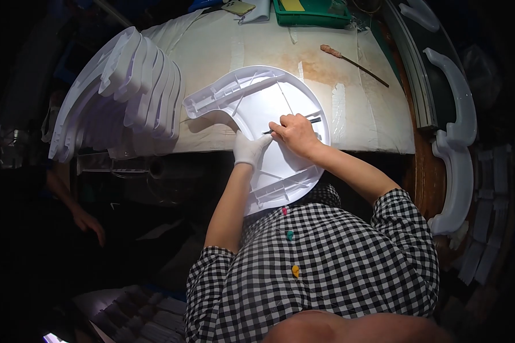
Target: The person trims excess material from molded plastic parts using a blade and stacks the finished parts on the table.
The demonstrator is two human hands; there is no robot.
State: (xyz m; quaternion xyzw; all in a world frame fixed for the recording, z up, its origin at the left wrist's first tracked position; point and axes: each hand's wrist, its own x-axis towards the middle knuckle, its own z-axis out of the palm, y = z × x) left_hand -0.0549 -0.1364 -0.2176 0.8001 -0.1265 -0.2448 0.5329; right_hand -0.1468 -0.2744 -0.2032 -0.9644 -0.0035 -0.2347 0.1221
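Note:
A white curved plastic panel (286,106) with ribs on its inner face lies partly on the table, its near end against my checked clothing. My left hand (249,150), in a white glove, is closed on the panel's inner curved edge. In my bare right hand (296,132) is a thin dark tool (316,120), held pen-like over the panel. The tool's narrow tip points left, close to my left thumb. My right fingers are wrapped round it and hide its middle.
Several similar white curved parts (149,86) stand stacked at the left. A dark rod with a wrapped handle (332,51) lies at the back right. A green tray (312,18) sits at the far edge. White parts (452,97) line the right side. Another person's hand (90,224) shows at left.

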